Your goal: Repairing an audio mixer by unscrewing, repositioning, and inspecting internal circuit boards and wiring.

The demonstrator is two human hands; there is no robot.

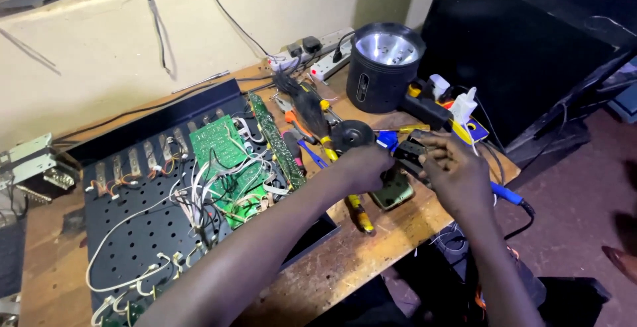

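Both hands meet over the right part of the wooden workbench (371, 251), near its front edge. Left hand (363, 166) curled closed, right hand (454, 171) fingers bent, both gripping a small black device (409, 153) between them; exact kind too small to tell. Just under it a greenish phone-like object (393, 191) lies on the bench. Yellow-handled brush (318, 125) lies diagonally beside left hand. Open black chassis (142, 234) with green circuit boards (222, 144) and white wires fills the left part. Black round lamp (385, 65) near back edge, power strip (325, 55) beside it.
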